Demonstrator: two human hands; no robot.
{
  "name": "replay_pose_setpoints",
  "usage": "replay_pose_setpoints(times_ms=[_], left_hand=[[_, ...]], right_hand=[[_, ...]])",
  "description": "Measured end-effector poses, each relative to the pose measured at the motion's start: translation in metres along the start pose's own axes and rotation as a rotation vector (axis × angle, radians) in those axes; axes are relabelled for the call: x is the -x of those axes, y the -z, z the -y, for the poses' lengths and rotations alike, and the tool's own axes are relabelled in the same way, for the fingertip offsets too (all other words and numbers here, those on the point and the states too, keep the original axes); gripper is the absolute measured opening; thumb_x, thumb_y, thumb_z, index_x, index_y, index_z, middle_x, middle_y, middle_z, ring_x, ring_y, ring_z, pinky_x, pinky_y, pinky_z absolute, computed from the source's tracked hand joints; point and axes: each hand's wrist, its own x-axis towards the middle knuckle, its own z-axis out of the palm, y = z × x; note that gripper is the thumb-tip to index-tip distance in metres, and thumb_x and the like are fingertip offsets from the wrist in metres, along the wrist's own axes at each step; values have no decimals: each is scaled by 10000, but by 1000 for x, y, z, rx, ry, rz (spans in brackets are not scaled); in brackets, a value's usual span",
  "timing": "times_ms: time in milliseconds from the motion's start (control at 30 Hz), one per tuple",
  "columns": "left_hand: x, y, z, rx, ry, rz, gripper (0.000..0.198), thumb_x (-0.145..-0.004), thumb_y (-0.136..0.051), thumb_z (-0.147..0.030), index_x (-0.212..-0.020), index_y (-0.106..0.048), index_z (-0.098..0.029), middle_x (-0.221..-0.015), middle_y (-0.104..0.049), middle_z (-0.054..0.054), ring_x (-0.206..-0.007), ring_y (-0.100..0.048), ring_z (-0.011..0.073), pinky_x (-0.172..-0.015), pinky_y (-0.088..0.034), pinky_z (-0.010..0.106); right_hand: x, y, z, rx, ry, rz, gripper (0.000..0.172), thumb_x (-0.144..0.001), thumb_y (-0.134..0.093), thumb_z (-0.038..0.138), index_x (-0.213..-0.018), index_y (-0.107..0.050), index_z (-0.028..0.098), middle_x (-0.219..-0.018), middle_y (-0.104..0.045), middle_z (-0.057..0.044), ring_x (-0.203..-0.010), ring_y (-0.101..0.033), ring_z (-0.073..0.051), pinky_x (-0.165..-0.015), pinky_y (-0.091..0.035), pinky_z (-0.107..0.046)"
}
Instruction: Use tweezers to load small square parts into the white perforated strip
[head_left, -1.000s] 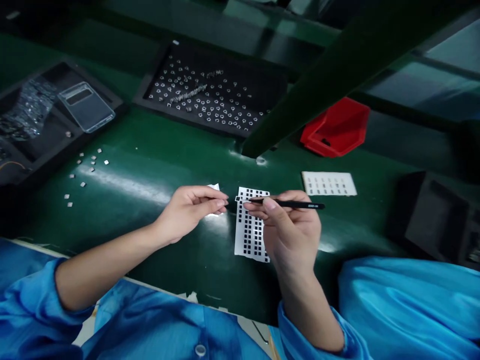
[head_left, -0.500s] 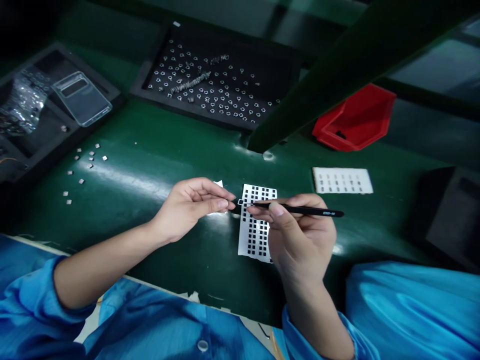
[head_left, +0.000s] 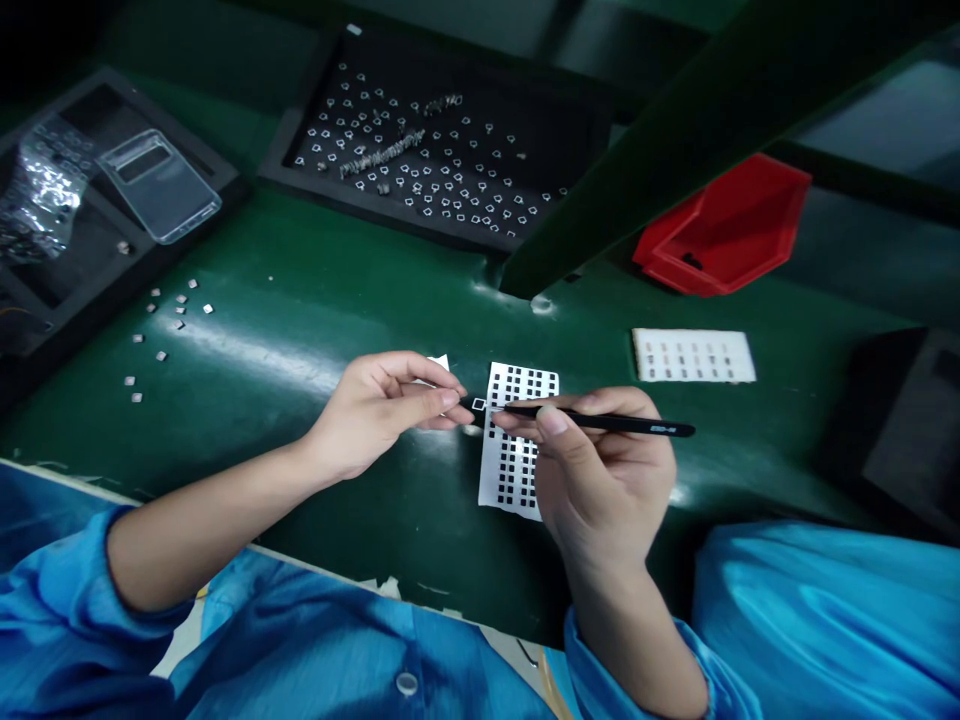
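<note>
In my right hand (head_left: 607, 460) is a pair of black tweezers (head_left: 637, 422), gripped between thumb and fingers and pointing left. A tiny square frame with a white outline (head_left: 478, 404) sits at the tweezer tips, just off the fingertips of my left hand (head_left: 386, 410). Those fingers are pinched together; what lies between them is too small and dark to make out. Under the tweezers and partly behind my right hand lies a white sheet (head_left: 487, 480) with rows of small black squares. A white scrap of paper (head_left: 441, 362) shows behind my left fingers.
A black tray (head_left: 300, 180) at the back holds many small square frames. Several small metal pieces (head_left: 161, 356) lie at left, near a dark foam tray (head_left: 217, 180) bearing a clear case (head_left: 169, 200). At right are a red bin (head_left: 675, 265), a white block (head_left: 694, 340) and a slanted green post (head_left: 600, 220).
The whole view has shifted slightly, with the bin and white block a little farther right. Both hands, the tweezers and the small frame keep nearly the same pose.
</note>
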Motion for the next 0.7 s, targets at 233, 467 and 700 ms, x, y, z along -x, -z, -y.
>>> replay_pose_setpoints(times_ms=[233,467,700], left_hand=[[0,-3,-1,-67,57,-71,167,-838,-966,-236,-937,-866,-145,-868,-861,64,-890,-872,212,-853,-725,290],[0,-6,-3,-71,111,-56,75,-887,-907,-185,-935,-864,-147,-877,-861,67,-894,-865,198,-873,-716,290],[-2,-10,-7,-9,169,-76,153,-941,-729,-47,-937,-861,-126,-897,-855,75,-880,-863,186,-886,-712,290]], right_hand=[[-1,-1,-5,-22,39,10,247,-944,-930,252,-1013,-695,279,-936,-887,24,-810,-887,-186,-775,-727,-253],[-2,0,-10,-16,62,31,233,-950,-914,197,-1030,-709,273,-947,-887,30,-830,-890,-186,-782,-736,-252],[-5,6,-12,27,44,80,232,-942,-923,198,-1026,-715,259,-930,-870,36,-823,-888,-187,-790,-739,-259]])
